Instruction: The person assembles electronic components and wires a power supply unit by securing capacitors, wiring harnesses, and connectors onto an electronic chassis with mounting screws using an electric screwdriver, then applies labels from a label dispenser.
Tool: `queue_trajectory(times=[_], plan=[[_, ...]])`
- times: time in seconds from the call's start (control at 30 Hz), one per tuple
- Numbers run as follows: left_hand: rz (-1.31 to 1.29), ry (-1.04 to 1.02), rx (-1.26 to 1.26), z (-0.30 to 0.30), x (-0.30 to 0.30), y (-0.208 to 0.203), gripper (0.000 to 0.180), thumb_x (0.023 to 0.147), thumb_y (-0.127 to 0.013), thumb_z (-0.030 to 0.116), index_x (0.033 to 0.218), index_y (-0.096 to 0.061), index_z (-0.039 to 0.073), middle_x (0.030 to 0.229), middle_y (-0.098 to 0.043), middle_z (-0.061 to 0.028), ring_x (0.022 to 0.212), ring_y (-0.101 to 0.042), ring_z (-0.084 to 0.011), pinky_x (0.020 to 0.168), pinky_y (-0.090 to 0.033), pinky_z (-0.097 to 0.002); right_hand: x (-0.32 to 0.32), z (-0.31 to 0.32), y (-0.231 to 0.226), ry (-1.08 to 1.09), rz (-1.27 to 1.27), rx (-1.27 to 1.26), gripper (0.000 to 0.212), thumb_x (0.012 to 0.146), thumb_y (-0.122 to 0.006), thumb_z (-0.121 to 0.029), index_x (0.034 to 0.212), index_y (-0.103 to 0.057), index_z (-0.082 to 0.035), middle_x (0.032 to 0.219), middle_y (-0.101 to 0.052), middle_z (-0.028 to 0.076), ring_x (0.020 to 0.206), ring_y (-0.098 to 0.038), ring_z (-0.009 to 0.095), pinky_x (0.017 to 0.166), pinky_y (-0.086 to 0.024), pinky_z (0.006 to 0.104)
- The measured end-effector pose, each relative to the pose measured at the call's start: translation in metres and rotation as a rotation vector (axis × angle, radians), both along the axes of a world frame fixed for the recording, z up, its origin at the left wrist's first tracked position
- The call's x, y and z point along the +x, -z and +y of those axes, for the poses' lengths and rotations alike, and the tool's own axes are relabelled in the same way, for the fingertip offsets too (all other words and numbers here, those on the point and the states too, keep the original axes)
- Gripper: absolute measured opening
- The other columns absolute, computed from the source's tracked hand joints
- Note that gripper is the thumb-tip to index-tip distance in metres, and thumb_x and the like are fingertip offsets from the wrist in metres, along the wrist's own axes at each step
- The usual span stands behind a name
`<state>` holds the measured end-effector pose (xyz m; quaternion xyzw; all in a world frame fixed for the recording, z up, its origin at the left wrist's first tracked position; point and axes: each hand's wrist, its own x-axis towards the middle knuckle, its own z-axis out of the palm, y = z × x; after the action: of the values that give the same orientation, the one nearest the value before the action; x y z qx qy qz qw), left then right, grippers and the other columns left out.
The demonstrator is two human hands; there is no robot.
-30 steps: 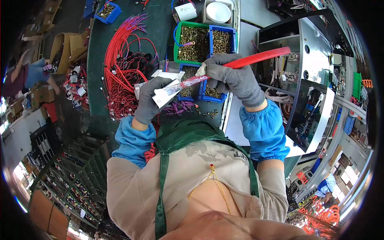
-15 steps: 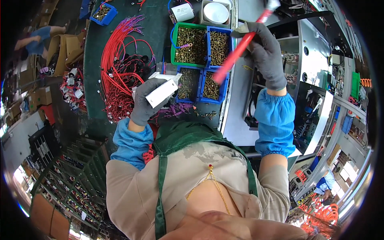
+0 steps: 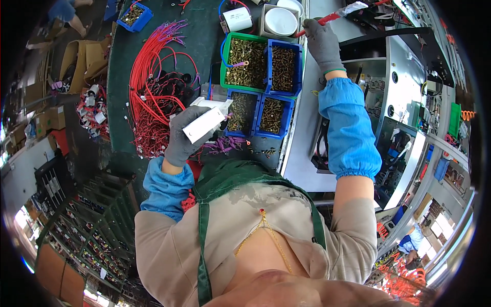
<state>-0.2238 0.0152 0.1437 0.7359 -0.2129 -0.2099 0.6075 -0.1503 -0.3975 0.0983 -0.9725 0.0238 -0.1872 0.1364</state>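
While the left hand (image 3: pixel 186 135) is curled round a white block (image 3: pixel 203 125), its fingers closed firmly enough to keep it raised, the right hand (image 3: pixel 322 46) is reached well forward and clenched on a red stick (image 3: pixel 330 19). Both hands are gloved in grey. The block sits tilted across the left palm, one long flat face turned up and its far end sticking out to the right, near the lower blue bins (image 3: pixel 271 135). A second white piece (image 3: pixel 208 104) shows just beyond it; whether the two are joined, I cannot tell. The stick crosses the top of the right fist, a short end out to the left and a pale tip out to the right, well apart from the block. Left of the block, red wires (image 3: pixel 143 77) lie heaped on the bench (image 3: pixel 123 102).
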Motion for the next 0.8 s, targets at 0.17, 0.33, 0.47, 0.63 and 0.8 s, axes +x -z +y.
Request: queue_trajectory(times=[0.17,0.33,0.47,0.63,0.8], plan=[[0.005,-0.012,0.015,-0.001,-0.001,0.000,0.031,0.073,-0.072,0.012,0.101,-0.064,0.001,0.090,-0.065,-0.0072,0.083,-0.063,-0.0168,0.075,-0.049,-0.0300,0.002,0.002,-0.003,-0.008,0.042,0.012,0.022,0.087,-0.055,-0.014,0.107,-0.063,-0.017,0.099,-0.061,0.016,0.084,-0.063,0.037,0.071,-0.053,0.0440],[-0.049,-0.016,0.056,0.000,-0.003,0.003,0.031,0.072,-0.071,0.010,0.100,-0.063,0.000,0.090,-0.065,-0.0073,0.084,-0.064,-0.0173,0.075,-0.049,-0.0302,0.003,0.009,-0.011,-0.009,0.077,-0.039,0.022,0.088,-0.052,-0.013,0.109,-0.062,-0.016,0.101,-0.060,0.017,0.083,-0.064,0.038,0.073,-0.052,0.0452],[-0.050,0.006,0.041,0.003,-0.005,-0.001,0.031,0.072,-0.070,0.008,0.101,-0.063,0.000,0.092,-0.065,-0.0077,0.085,-0.064,-0.0178,0.075,-0.049,-0.0302,-0.001,0.010,-0.003,-0.017,0.199,-0.047,0.022,0.088,-0.052,-0.013,0.108,-0.062,-0.016,0.105,-0.060,0.019,0.085,-0.064,0.037,0.074,-0.052,0.0440],[-0.036,-0.025,0.043,0.001,-0.005,-0.003,0.038,0.072,-0.070,0.006,0.107,-0.060,0.000,0.096,-0.065,-0.0082,0.091,-0.064,-0.0180,0.081,-0.049,-0.0302,-0.015,0.012,0.010,-0.040,0.285,-0.074,0.021,0.083,-0.055,-0.016,0.101,-0.067,-0.014,0.113,-0.059,0.019,0.093,-0.063,0.036,0.079,-0.051,0.0463],[0.026,-0.237,0.119,0.014,0.002,-0.013,0.039,0.072,-0.072,0.003,0.109,-0.063,-0.001,0.102,-0.065,-0.0069,0.093,-0.063,-0.0134,0.080,-0.050,-0.0276,-0.060,0.069,-0.035,0.268,0.289,0.066,0.016,0.082,-0.056,-0.023,0.090,-0.065,-0.014,0.096,-0.061,0.016,0.085,-0.062,0.036,0.075,-0.051,0.0462]])
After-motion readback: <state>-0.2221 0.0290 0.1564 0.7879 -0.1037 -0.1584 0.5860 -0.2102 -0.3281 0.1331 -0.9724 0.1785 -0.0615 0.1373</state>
